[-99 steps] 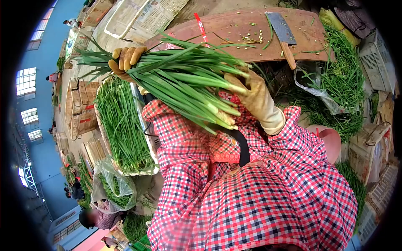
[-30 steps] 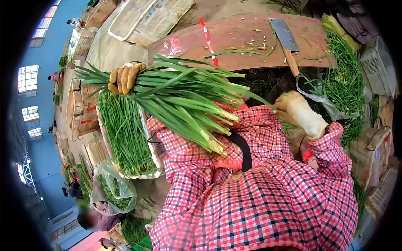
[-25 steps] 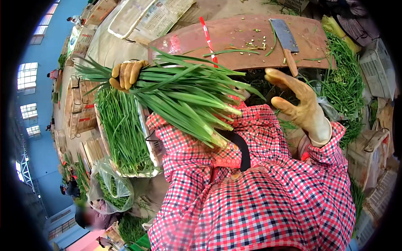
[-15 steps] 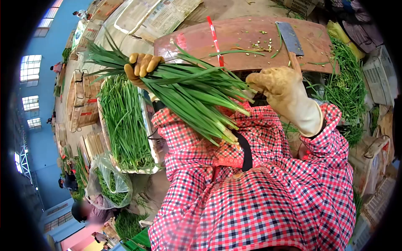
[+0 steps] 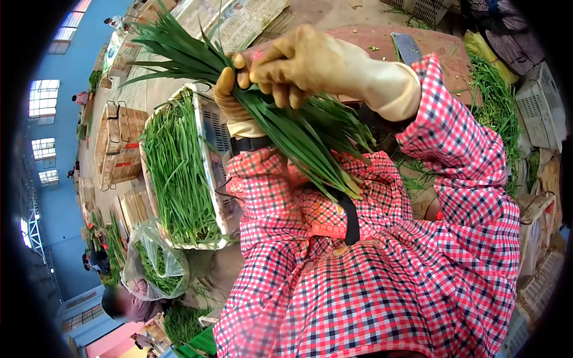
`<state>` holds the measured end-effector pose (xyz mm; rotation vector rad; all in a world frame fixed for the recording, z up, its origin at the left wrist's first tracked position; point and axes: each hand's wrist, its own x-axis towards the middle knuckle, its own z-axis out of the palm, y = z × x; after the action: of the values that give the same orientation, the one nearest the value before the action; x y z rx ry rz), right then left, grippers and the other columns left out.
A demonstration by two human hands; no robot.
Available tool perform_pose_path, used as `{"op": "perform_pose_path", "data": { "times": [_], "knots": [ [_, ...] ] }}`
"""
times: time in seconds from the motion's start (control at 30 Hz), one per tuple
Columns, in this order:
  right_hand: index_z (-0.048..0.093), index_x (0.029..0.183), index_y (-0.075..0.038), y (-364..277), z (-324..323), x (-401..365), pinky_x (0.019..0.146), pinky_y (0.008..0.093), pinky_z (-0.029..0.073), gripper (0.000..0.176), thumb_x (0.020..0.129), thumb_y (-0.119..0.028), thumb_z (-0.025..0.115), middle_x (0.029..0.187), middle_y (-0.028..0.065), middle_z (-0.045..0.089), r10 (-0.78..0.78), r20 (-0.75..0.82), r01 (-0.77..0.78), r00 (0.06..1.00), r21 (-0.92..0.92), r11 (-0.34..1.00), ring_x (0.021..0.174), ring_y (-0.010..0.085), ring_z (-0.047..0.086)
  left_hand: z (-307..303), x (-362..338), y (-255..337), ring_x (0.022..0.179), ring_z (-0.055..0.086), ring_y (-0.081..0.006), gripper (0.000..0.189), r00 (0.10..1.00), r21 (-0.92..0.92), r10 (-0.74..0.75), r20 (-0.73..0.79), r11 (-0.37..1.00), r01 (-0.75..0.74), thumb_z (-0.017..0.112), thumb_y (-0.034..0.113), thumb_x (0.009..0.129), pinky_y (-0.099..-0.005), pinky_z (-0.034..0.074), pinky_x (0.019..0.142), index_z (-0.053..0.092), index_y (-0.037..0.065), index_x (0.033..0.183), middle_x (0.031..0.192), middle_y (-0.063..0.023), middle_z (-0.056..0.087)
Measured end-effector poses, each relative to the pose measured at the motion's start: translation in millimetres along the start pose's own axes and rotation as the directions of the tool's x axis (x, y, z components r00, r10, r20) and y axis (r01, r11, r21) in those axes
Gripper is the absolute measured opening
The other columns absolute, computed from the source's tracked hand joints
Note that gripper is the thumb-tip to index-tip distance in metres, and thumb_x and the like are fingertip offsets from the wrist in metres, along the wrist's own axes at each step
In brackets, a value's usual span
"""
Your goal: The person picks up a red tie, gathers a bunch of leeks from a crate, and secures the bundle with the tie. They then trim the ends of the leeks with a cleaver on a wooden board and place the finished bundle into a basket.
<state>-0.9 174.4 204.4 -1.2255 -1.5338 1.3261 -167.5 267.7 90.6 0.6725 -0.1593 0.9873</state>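
– left hand [image 5: 234,95], gloved, clasped round the green bunch [image 5: 295,137], leaf tips fanning out beyond it!
– and the right hand [image 5: 301,65], gloved too, fingers curled, right over those leaves, beside the left!
– the cleaver [image 5: 407,49]?
– lying on the brown board [image 5: 440,46], partly behind the right sleeve [image 5: 456,131]!
– and the white crate [image 5: 223,225]?
– near the left sleeve [image 5: 265,203], packed with long greens [image 5: 182,173]!

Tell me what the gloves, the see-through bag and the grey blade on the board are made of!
Gloves: probably rubber or rubber-coated cloth; smooth-looking, tan, with pale cuffs.
Bag: most likely thin plastic; it's clear, shiny and crumpled.
Blade: seems metal, perhaps steel; it's flat and grey with a dull finish.
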Motion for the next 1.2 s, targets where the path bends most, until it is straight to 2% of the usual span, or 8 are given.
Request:
{"op": "perform_pose_path", "data": {
  "times": [0.07, 0.33, 0.53, 0.73, 0.83, 0.87, 0.9, 1.2],
  "knots": [
    [0.073, 0.088, -0.004, -1.0, -1.3, 16.8, 0.052, 0.0264, 0.051, 0.017, 0.091, -0.015, 0.059, 0.068, 0.0047, 0.069, 0.029, 0.004, -0.029, 1.0, 0.132, 0.991, 0.053, 0.0118, 0.062, 14.3, 10.1, -6.6, 0.064, 0.048, -0.0185, 0.028, 0.956, -0.023, -0.119, 0.27, 0.991, 0.13, 0.059, 0.036, 0.091, -0.0359, 0.039, 0.056, 0.054, 0.009, 0.088, 0.063, -0.0012, 0.045],
    [0.073, 0.086, -0.001, -28.0, -3.5, 47.6, 0.054, 0.0267, 0.055, 0.022, 0.089, -0.02, 0.063, 0.071, 0.0056, 0.071, 0.014, -0.022, -0.018, 1.0, -0.214, 0.977, 0.056, 0.0144, 0.066, 24.7, 13.1, -2.8, 0.071, 0.042, -0.0169, 0.03, 0.997, -0.042, -0.015, 0.076, 0.999, 0.018, 0.057, 0.038, 0.091, -0.0308, 0.034, 0.066, 0.047, 0.013, 0.077, 0.065, 0.0016, 0.041],
    [0.071, 0.091, 0.002, -2.7, 8.7, 110.6, 0.062, 0.0292, 0.055, 0.028, 0.09, -0.025, 0.066, 0.08, 0.0094, 0.072, 0.155, 0.048, -0.161, 0.987, 0.182, 0.97, 0.063, 0.0156, 0.068, 29.1, 12.2, 10.6, 0.08, 0.053, -0.0153, 0.016, 0.997, -0.077, -0.048, -0.059, 0.996, 0.043, 0.057, 0.022, 0.096, -0.0325, 0.05, 0.065, 0.059, 0.007, 0.099, 0.094, -0.0013, 0.055],
    [0.071, 0.097, 0.0, -20.2, -50.0, 29.8, 0.072, 0.0266, 0.054, 0.026, 0.092, -0.026, 0.066, 0.089, 0.0063, 0.072, -0.246, -0.111, 0.229, 0.963, -0.147, 0.962, 0.077, 0.0135, 0.068, -33.9, 3.9, 37.4, 0.073, 0.047, -0.0127, 0.03, 0.993, -0.214, -0.112, 0.041, 0.97, 0.119, 0.066, 0.029, 0.091, -0.0262, 0.044, 0.07, 0.056, 0.008, 0.11, 0.078, 0.0035, 0.057],
    [0.071, 0.1, -0.002, 23.6, -64.9, -35.2, 0.077, 0.0253, 0.053, 0.026, 0.093, -0.026, 0.065, 0.093, 0.0047, 0.072, -0.688, -0.12, 0.538, 0.715, -0.534, 0.652, 0.084, 0.0125, 0.068, -22.3, -5.0, 44.8, 0.076, 0.05, -0.0125, 0.024, 0.991, -0.343, -0.101, 0.091, 0.931, 0.126, 0.066, 0.031, 0.091, -0.0288, 0.045, 0.072, 0.056, 0.015, 0.105, 0.076, 0.0081, 0.055],
    [0.071, 0.103, -0.004, 15.3, -45.6, -71.6, 0.085, 0.0253, 0.051, 0.022, 0.09, -0.021, 0.07, 0.102, 0.0036, 0.071, -0.241, -0.25, 0.17, 0.938, -0.276, 0.946, 0.097, 0.0119, 0.065, -28.4, -7.7, 49.4, 0.076, 0.05, -0.0121, 0.023, 0.996, -0.36, -0.05, 0.069, 0.93, 0.072, 0.066, 0.031, 0.091, -0.0284, 0.044, 0.072, 0.056, 0.016, 0.105, 0.076, 0.0089, 0.055],
    [0.072, 0.104, -0.006, 39.0, -26.2, -90.7, 0.084, 0.0265, 0.051, 0.023, 0.087, -0.021, 0.073, 0.1, 0.0028, 0.072, -0.161, -0.358, 0.057, 0.92, -0.282, 0.958, 0.096, 0.0114, 0.065, -18.5, -10.2, 49.3, 0.074, 0.05, -0.011, 0.022, 0.997, -0.351, -0.043, 0.061, 0.934, 0.062, 0.067, 0.031, 0.09, -0.0286, 0.044, 0.071, 0.056, 0.018, 0.105, 0.076, 0.0097, 0.056],
    [0.071, 0.103, -0.002, 131.4, 38.6, -92.3, 0.093, 0.0411, 0.049, 0.034, 0.084, -0.029, 0.075, 0.119, 0.0183, 0.064, -0.309, -0.611, 0.047, 0.729, -0.405, 0.913, 0.11, 0.0348, 0.06, -23.3, -10.1, 43.7, 0.069, 0.049, -0.0114, 0.025, 0.979, -0.267, 0.114, 0.171, 0.961, -0.066, 0.069, 0.029, 0.09, -0.0266, 0.044, 0.072, 0.057, 0.012, 0.103, 0.076, 0.0042, 0.056]
  ]
}}
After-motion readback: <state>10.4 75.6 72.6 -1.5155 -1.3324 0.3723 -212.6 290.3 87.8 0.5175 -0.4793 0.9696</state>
